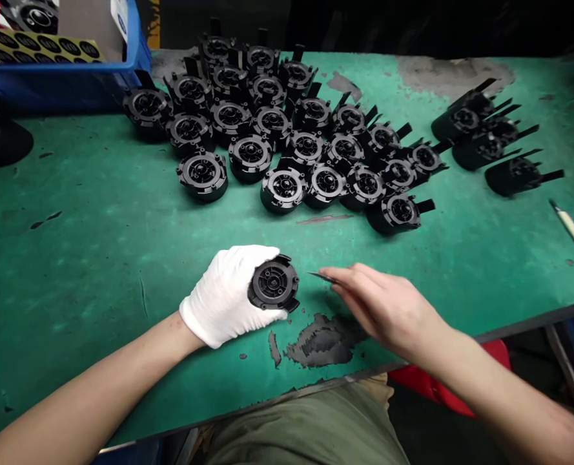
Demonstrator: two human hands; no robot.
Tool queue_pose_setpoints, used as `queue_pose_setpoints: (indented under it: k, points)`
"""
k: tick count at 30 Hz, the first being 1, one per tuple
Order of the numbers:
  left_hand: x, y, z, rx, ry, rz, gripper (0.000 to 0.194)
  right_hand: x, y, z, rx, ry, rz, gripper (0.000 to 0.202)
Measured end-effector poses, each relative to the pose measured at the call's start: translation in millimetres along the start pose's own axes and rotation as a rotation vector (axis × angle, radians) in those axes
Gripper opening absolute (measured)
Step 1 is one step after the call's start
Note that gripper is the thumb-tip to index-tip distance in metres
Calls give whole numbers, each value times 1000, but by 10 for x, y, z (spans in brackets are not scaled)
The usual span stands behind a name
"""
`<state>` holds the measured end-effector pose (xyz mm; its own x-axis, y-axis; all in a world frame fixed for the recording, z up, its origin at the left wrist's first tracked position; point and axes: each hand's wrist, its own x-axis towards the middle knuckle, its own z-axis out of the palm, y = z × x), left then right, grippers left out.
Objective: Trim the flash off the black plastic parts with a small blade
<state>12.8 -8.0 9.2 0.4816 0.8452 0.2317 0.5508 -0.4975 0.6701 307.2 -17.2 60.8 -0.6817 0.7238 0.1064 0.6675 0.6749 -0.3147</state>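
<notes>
My left hand [231, 294], in a white glove, is wrapped round a black round plastic part [273, 284] just above the table. The part's ribbed, ringed face points up, and small tabs stick out at its rim. To the right of it, my bare right hand [383, 300] pinches a thin, dark, pointed piece [319, 276]. Its tip is aimed left at the part, with a gap between them. Most of this piece is hidden by the fingers, so I cannot tell its kind.
Many similar black round parts [287, 187] stand grouped at the back of the green table [97, 226]. More black parts [512, 174] lie at the right, near a pen-like tool [573, 229]. A blue bin [73, 87] with a sticker sheet [39, 46] stands back left.
</notes>
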Motion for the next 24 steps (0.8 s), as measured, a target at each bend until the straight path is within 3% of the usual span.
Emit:
queue_pose_setpoints:
  k: [7,24]
  points:
    - [-53,-7,18,46,23,4,104,-134,-388,212,-95,-1,134,35]
    - [-10,26,14,48,29,22,91,-32,-444,172,-244,-75,58,40]
